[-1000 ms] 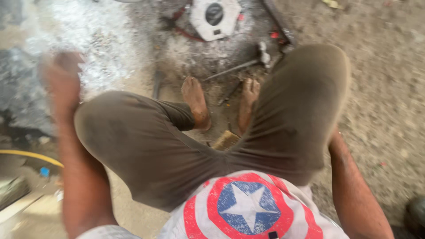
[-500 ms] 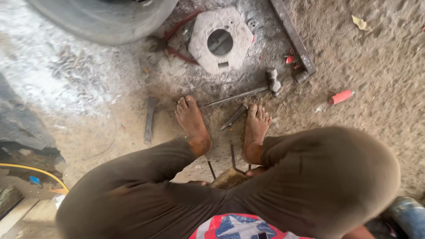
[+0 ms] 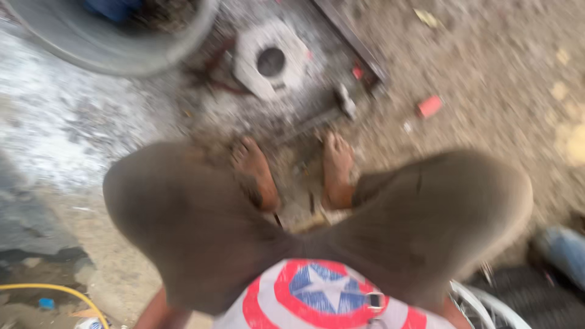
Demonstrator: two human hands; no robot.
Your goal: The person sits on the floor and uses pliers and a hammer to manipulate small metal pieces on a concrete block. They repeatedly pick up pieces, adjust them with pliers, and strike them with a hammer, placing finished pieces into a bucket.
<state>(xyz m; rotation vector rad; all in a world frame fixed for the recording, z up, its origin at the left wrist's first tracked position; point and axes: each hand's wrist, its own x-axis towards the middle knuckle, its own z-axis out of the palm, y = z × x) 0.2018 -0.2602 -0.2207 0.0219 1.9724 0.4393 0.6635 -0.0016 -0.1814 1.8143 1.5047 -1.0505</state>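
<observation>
Neither of my hands shows in this blurred head view; only a strip of my left forearm (image 3: 159, 309) appears at the bottom edge beside my shirt with a round red, white and blue star print (image 3: 323, 293). I am squatting: my knees in brown trousers (image 3: 183, 213) fill the middle and my bare feet (image 3: 256, 173) rest on the dusty ground. Just beyond the feet lie a white metal plate with a round hole (image 3: 271, 58) and a hammer (image 3: 344, 105).
A large tyre (image 3: 131, 45) lies at the top left, and a dark metal bar (image 3: 350, 39) runs along the top. A small red piece (image 3: 429, 105) sits on the dirt at right. A yellow hose (image 3: 58, 291) curves at the bottom left. A wheel rim (image 3: 487, 301) shows at the bottom right.
The view has swung and blurred. My left hand, raised at the left a second ago, is out of frame. My knees and shirt fill more of the picture.
</observation>
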